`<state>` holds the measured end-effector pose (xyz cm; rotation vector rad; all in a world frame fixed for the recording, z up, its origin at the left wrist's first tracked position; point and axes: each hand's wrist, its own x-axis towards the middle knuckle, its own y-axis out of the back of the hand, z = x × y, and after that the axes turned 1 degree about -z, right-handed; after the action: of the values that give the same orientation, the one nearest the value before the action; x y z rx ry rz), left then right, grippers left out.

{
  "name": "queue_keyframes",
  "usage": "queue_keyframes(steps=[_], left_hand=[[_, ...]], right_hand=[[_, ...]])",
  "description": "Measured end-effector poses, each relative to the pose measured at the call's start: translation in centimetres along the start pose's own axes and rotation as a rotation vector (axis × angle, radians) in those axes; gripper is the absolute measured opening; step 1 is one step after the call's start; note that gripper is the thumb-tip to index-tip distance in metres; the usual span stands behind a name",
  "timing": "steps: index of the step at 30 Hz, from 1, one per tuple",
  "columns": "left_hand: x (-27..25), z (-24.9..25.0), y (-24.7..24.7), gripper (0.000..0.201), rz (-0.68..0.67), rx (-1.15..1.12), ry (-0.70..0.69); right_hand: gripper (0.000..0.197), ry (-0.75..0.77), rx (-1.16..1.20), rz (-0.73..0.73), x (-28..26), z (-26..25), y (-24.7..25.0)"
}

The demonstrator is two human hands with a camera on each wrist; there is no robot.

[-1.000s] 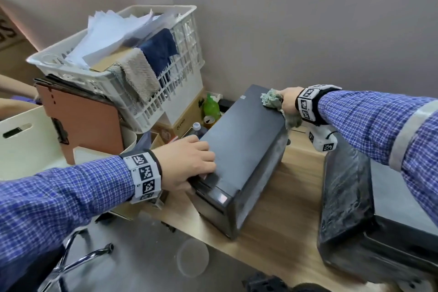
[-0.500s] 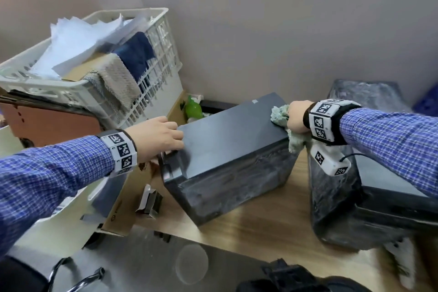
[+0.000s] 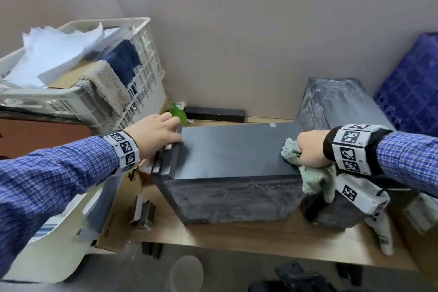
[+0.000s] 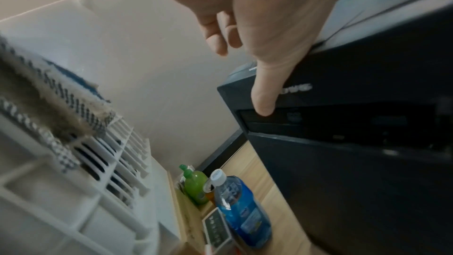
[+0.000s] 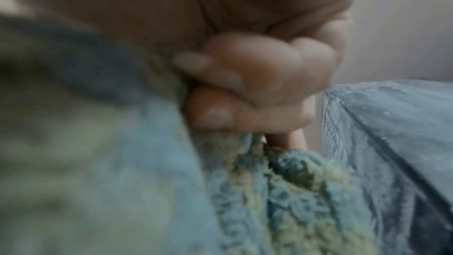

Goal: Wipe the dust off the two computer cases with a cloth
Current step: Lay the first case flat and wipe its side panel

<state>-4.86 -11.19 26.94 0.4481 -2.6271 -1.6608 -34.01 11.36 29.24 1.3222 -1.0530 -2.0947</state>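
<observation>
wooden desk (image 3: 237, 237) against grey wall (image 3: 237, 42)

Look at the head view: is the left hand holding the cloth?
No. The right hand grips the green cloth on the computer case, while the left hand rests on the case's other end.

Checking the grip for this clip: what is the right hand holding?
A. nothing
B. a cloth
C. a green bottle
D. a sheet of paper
B: the right hand has its fingers curled round a green-blue cloth at the right end of the case.
</observation>
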Motion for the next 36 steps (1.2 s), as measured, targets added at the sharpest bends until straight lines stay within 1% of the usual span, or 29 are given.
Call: queue_keyframes(steps=[1, 2, 3, 4, 5, 6, 8, 9, 10, 12, 14, 17, 20, 22, 24, 28, 30, 33, 36], left_hand=[[-0.1, 0.2, 0.2, 0.057, -0.051, -0.052, 0.117], [-0.2, 0.4, 0.1, 0.058, -0.102, -0.141, 0.259], [-0.4, 0.6, 0.6, 0.052, -0.164, -0.253, 0.408], [-0.4, 1.0, 1.0, 0.040, -0.235, -0.369, 0.546], [-0.4, 1.4, 1.4, 0.027, -0.325, -0.485, 0.655], [-0.4, 1.7, 1.6, 0.024, -0.405, -0.617, 0.738], [-0.3, 2.5, 1.4, 0.050, -0.536, -0.883, 0.814], [-0.3, 2.9, 1.1, 0.057, -0.549, -0.996, 0.836], [-0.1, 3.3, 0.9, 0.057, -0.546, -1.045, 0.843], [0.2, 3.8, 0.4, 0.052, -0.531, -1.053, 0.847], [0.7, 3.9, 0.1, 0.046, -0.499, -1.048, 0.854], [1.2, 3.3, -0.1, 0.042, -0.488, -1.054, 0.876], [2.3, 2.4, -0.3, 0.042, -0.442, -1.023, 0.878], [3.3, 1.5, -0.9, 0.048, -0.416, -0.972, 0.889], [4.3, 0.7, -1.5, 0.060, -0.383, -0.952, 0.938], [6.5, -1.0, -2.3, 0.075, -0.328, -0.941, 1.044], [7.7, -2.2, -2.6, 0.072, -0.306, -0.951, 1.068], [9.5, -4.0, -2.5, 0.058, -0.296, -0.980, 1.062], [11.7, -6.0, -3.5, 0.066, -0.320, -1.028, 1.092]], right_hand=[[0.032, -0.011, 0.016, 0.014, 0.2, 0.0, 0.0], [0.030, -0.027, 0.037, 0.030, 0.4, 0.0, 0.0], [0.026, -0.048, 0.060, 0.050, 0.9, 0.1, 0.1], [0.021, -0.063, 0.089, 0.074, 1.3, 0.1, 0.1], [0.014, -0.082, 0.134, 0.094, 1.9, 0.1, 0.0], [0.009, -0.095, 0.188, 0.110, 2.2, 0.2, -0.2], [0.024, -0.127, 0.273, 0.118, 2.8, 0.3, -0.8], [0.032, -0.140, 0.297, 0.120, 3.2, 0.5, -1.3], [0.041, -0.142, 0.308, 0.134, 3.4, 0.7, -1.8], [0.056, -0.146, 0.317, 0.147, 4.0, 1.2, -2.5], [0.061, -0.147, 0.342, 0.147, 4.5, 1.5, -2.9], [0.057, -0.145, 0.379, 0.149, 5.5, 1.5, -2.8], [0.048, -0.148, 0.454, 0.173, 6.7, 1.4, -1.8], [0.044, -0.164, 0.491, 0.201, 7.9, 1.3, -0.9], [0.039, -0.188, 0.511, 0.230, 9.2, 1.3, 0.1], [0.027, -0.203, 0.461, 0.238, 11.4, 1.2, 2.5], [0.029, -0.195, 0.439, 0.230, 13.0, 1.3, 3.5], [0.033, -0.202, 0.443, 0.233, 15.6, 1.7, 5.0], [0.036, -0.206, 0.454, 0.221, 18.6, 2.3, 6.6]])
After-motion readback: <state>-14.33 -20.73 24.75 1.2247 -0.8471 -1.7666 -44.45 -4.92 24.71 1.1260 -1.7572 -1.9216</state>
